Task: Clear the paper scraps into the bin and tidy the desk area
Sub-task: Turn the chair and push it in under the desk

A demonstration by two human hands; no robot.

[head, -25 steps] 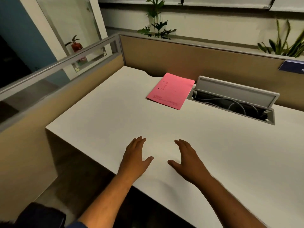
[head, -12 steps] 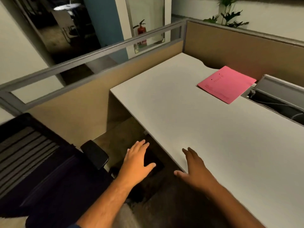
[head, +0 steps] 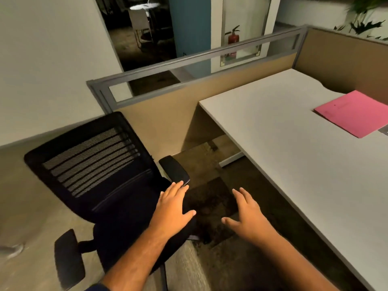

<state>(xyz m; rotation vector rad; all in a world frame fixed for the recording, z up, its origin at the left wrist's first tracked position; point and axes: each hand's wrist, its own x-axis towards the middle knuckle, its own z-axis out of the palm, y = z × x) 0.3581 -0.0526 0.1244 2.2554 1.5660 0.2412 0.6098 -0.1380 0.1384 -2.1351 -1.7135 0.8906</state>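
A white desk (head: 294, 143) fills the right side, with a pink folder (head: 354, 112) lying flat near its far right edge. A black mesh office chair (head: 100, 164) stands to the left of the desk. My left hand (head: 172, 211) hovers over the chair's seat, fingers spread, close to the right armrest (head: 175, 171). My right hand (head: 245, 217) is held open over the dark floor between chair and desk, holding nothing. No paper scraps or bin are in view.
A tan partition with a glass strip (head: 199, 66) runs behind the chair and desk. A red fire extinguisher (head: 233, 38) stands beyond it. The chair's left armrest (head: 67, 259) sticks out at lower left. Carpeted floor (head: 210, 206) lies under the desk.
My view has swung left, away from the desk top toward the chair. Both hands left the desk surface and now hover over the chair seat and the floor.
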